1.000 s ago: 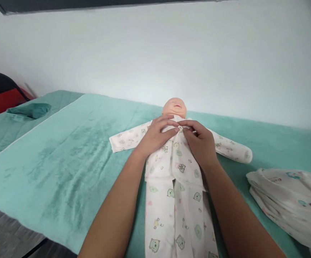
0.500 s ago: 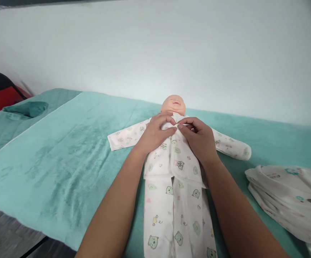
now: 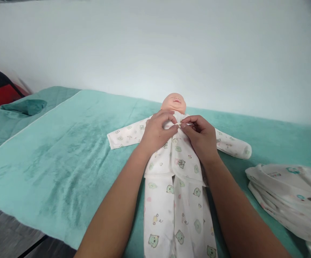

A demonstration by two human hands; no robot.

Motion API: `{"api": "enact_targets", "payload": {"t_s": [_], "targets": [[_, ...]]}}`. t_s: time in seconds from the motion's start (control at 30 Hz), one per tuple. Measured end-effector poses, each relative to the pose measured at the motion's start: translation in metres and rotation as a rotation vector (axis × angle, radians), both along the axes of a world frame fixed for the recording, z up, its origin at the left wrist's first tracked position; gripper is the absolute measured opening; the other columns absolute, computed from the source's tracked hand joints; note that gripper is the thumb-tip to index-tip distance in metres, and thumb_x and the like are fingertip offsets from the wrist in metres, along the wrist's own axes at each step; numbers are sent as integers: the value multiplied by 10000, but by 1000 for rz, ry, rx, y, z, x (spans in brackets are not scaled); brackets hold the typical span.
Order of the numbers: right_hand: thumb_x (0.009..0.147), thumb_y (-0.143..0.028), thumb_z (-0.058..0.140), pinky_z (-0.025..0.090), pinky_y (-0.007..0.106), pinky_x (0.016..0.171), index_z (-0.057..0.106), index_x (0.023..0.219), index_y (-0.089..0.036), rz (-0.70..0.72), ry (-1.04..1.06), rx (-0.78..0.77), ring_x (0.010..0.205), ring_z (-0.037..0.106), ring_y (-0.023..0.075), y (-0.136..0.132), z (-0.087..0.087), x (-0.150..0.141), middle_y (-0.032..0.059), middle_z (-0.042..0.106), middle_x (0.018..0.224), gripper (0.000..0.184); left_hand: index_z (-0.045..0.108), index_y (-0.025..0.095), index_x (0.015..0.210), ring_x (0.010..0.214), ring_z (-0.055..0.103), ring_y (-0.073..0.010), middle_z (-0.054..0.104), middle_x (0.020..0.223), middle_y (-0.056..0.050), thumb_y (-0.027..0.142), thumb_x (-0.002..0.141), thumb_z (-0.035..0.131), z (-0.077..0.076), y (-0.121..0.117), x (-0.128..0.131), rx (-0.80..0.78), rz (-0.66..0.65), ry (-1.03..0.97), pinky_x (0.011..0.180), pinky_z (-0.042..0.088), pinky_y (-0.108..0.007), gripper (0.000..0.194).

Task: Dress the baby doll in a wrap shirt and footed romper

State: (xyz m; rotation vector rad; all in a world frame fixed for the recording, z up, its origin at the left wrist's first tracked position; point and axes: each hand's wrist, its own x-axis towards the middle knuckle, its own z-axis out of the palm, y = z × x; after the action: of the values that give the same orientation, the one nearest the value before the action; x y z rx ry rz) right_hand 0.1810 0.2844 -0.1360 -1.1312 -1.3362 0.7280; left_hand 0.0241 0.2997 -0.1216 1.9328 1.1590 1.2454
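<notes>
A baby doll [image 3: 173, 103] lies on its back, dressed in a white baby top [image 3: 159, 165] with small green animal prints. Matching white trousers [image 3: 159, 215] cover its legs. On the chest, my left hand [image 3: 159, 127] pinches a thin white tie [image 3: 179, 124] at the top's front between thumb and forefinger. From the other side my right hand [image 3: 200, 134] pinches the same tie, its other fingers curled. The two sets of fingertips nearly meet below the doll's chin. Both sleeves stretch out sideways, past my hands.
A teal cover [image 3: 64, 161] spreads over the table beneath the doll. To the right lies a crumpled white printed cloth [image 3: 287, 200]. A folded dark teal piece of fabric [image 3: 23, 107] is at the far left, near a red and black chair [image 3: 1, 89]. A white wall rises behind.
My fingertips have drawn slightly apart, and the thin tie now shows between them. My hands stay at the doll's chest. The view has shifted a little.
</notes>
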Motion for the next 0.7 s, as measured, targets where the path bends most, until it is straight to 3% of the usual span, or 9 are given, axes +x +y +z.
{"api": "enact_targets", "payload": {"t_s": [0.2, 0.47, 0.7], "targets": [[808, -302, 693, 419, 252, 526, 678, 851, -233, 25, 9, 26, 599, 481, 111, 1, -3, 2, -6, 636, 802, 83, 610, 223, 797, 1210, 592, -233, 681, 1195, -48, 191, 830, 661, -2, 0, 2, 73, 4, -41, 1069, 439, -430, 69], [789, -291, 708, 428, 252, 526, 697, 855, -243, 12, 26, 7, 607, 482, 113, 1, -3, 1, -7, 643, 803, 81, 684, 220, 857, 1274, 570, -225, 639, 1307, -42, 234, 876, 644, -3, 4, -12, -103, -225, -192, 1130, 392, -429, 47], [813, -286, 692, 361, 252, 501, 703, 848, -246, 61, 10, 9, 565, 424, 106, -2, 1, 3, -21, 567, 705, 54, 665, 227, 847, 1255, 576, -220, 663, 1243, -29, 238, 868, 661, -6, 3, -5, -54, -130, -184, 1121, 401, -424, 24]]}}
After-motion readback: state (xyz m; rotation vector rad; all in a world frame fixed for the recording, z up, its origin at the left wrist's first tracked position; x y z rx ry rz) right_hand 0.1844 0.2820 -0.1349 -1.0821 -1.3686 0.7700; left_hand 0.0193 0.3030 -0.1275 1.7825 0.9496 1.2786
